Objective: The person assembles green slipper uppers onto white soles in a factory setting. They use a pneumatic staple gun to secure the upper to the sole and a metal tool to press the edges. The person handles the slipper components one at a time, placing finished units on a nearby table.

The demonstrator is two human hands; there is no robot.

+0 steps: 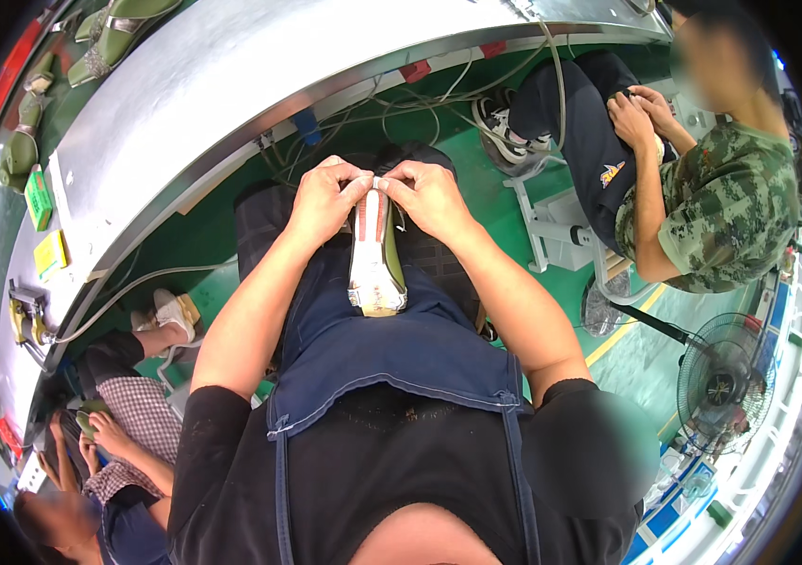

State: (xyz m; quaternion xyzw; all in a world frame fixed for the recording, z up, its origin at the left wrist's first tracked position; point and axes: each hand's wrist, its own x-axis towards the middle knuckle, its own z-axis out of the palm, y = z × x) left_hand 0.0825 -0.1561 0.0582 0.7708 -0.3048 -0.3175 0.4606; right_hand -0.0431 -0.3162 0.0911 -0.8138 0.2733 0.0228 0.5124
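A green shoe last (392,248) rests sole-up on my lap, over the dark blue apron (401,353). It carries a pale shoe upper (366,268), with a reddish-brown strip along the middle of the bottom. The broad, yellowish end of the last points toward my body, the narrow end away. At that far narrow end my left hand (330,196) pinches the upper's edge between thumb and fingers. My right hand (427,198) pinches the same edge from the other side, the two thumbs almost meeting. The fingers hide the tip of the last.
A curved metal worktable (175,122) spans the far and left side, with a green box (38,198) and a yellow box (49,254) on it. More green lasts (118,38) lie beyond. Co-workers sit at right and lower left. A fan (723,381) stands at right; cables (420,104) hang under the table.
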